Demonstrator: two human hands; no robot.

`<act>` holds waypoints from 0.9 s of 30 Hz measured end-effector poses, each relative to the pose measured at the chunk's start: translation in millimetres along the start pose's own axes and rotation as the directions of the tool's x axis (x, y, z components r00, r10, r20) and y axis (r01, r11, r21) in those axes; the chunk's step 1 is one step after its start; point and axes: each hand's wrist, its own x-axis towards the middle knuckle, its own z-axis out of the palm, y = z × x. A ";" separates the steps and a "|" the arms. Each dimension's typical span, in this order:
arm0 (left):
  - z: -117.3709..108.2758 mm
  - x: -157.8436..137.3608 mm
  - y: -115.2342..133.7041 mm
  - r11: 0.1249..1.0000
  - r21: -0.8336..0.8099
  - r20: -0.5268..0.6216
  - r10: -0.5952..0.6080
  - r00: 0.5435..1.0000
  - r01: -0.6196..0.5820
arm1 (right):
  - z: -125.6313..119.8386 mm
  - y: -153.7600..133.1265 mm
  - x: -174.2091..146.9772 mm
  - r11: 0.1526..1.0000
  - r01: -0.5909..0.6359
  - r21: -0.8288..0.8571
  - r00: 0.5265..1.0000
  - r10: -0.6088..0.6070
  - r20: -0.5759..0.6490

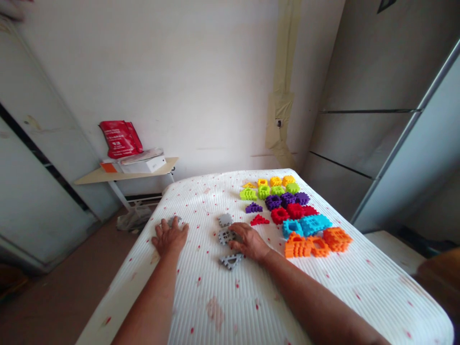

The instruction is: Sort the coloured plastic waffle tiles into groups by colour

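Grey blocks (225, 220) call for light handling: left hand (170, 238) fingers spread over one, right hand (250, 243) half-curled at another; whether either grips is unclear.

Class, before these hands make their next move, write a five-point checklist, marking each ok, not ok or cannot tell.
1. Right hand at the grey window piece: ok, fingers over its right side.
2. Left hand gripping the far-left grey piece firmly: cannot tell, the hand partly hides it.
3. Grey triangular piece uncovered by either hand: ok.
4. All grey pieces grouped together: not ok, one lies apart at the left hand.
5. Orange pieces clear of the right hand: ok.
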 end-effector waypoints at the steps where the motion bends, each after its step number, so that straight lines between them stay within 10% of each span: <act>1: 0.8 2.1 -0.9 1.000 0.007 0.016 0.006 1.000 -0.006 | -0.2 -0.2 -0.1 1.000 0.004 0.000 1.000 -0.004 0.001; 15: -13.8 -4.1 1.7 0.989 0.031 0.036 0.140 0.989 -0.141 | 3.3 2.9 -0.5 1.000 0.012 -0.020 1.000 -0.012 0.001; 27: -17.6 -11.6 -4.5 0.956 -0.284 -0.032 -0.088 0.996 0.076 | 2.7 4.7 -2.1 1.000 0.018 -0.023 1.000 -0.018 -0.025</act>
